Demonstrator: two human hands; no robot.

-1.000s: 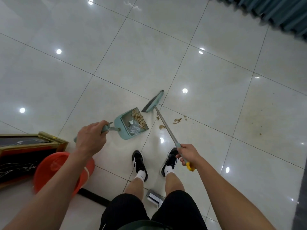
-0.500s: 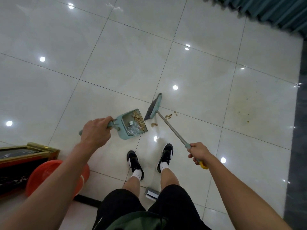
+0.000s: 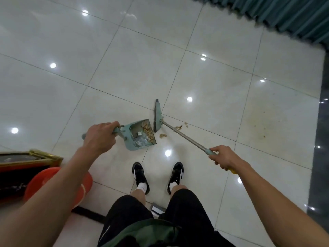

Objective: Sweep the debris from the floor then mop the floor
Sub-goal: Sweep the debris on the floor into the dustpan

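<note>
Left hand [image 3: 99, 138]: grip closed round the dustpan [image 3: 140, 134] handle.
Right hand [image 3: 225, 156]: grip closed round the broom [image 3: 158, 114] handle.
Debris [image 3: 179, 128]: scattered on the floor [image 3: 124, 68] beside the broom head; more lies in the dustpan.

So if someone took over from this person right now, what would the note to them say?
Left hand: gripping the dustpan handle, pan on the floor.
Right hand: gripping the broom handle, head at the pan's mouth.
Done: some debris is already in the pan.
Left: crumbs lie on the floor right of the broom head, specks and stains further right. No mop is in view, so mopping looks not begun.
</note>
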